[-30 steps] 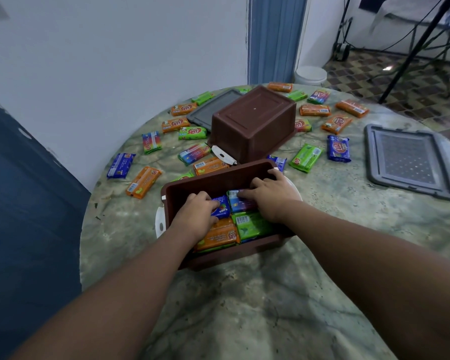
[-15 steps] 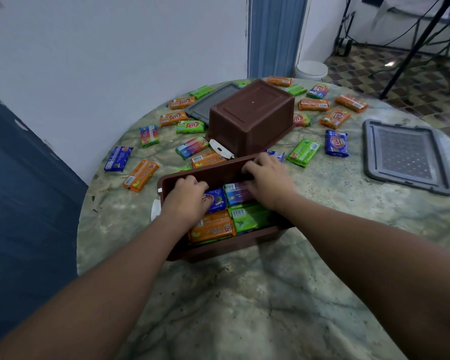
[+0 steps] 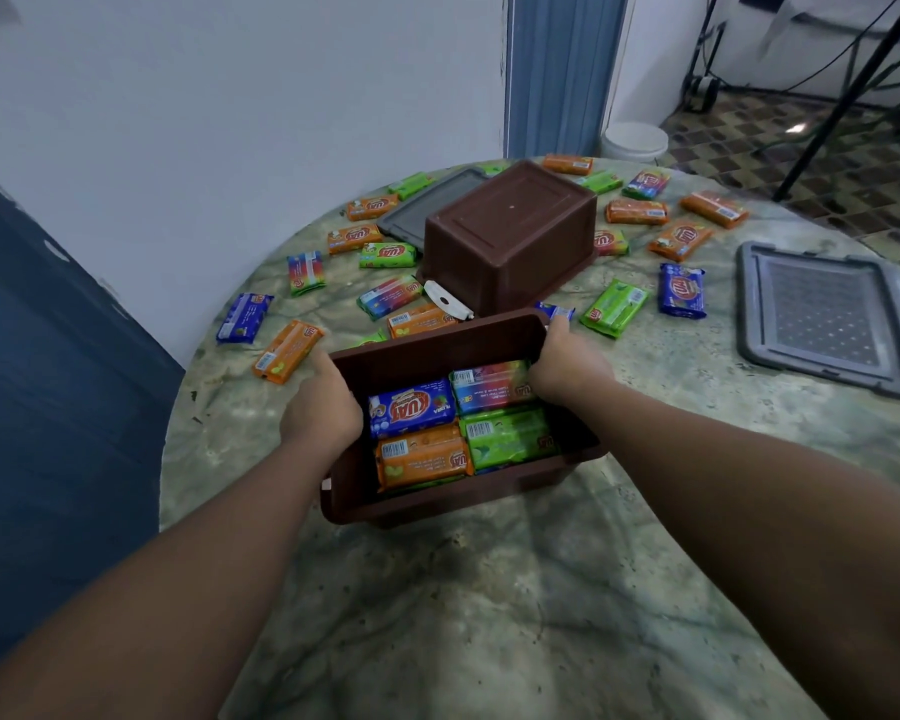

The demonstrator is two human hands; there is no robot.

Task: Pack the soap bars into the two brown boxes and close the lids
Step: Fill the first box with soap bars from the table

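Observation:
An open brown box sits near me on the marble table, with several wrapped soap bars laid flat inside: a blue bar, a rainbow bar, an orange bar and a green bar. My left hand grips the box's left rim. My right hand grips its right rim near the far corner. Behind it a second brown box stands upside down. Many loose soap bars lie around it, such as an orange bar and a green bar.
A grey lid lies at the right of the table. Another grey lid lies behind the upturned box, partly hidden. A white wall borders the table's far left; a white bucket stands on the tiled floor beyond.
Both hands left the soap bars inside the box and moved outward to grasp its left and right rims. The bars in the box now show uncovered.

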